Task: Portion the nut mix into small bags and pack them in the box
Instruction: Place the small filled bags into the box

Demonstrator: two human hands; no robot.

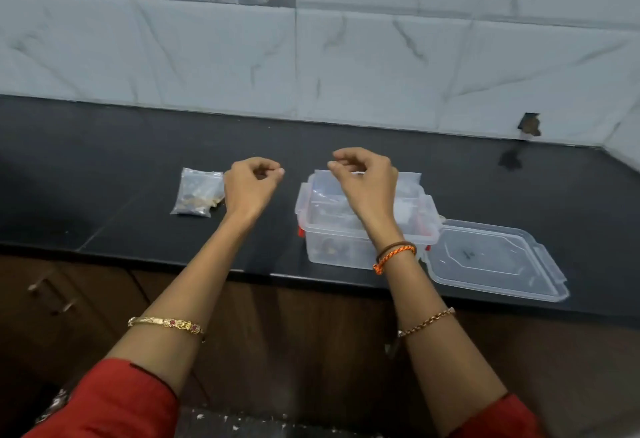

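Packing step, judged: left hand (251, 185) and right hand (363, 183) raised above the black stone counter (104, 167), fingers curled, thumb near fingertips on each; nothing visibly held, though a thin clear film between the grips cannot be ruled out. One clear plastic box with red clips (360, 226) beneath the right hand, open, holding clear bags whose count cannot be told. One clear hinged lid (495, 257) lying flat to its right. One small clear bag of nut mix (199, 192) just left of the left hand, on the counter. Next, probably: pinch that bag, carry across, lay inside the box.
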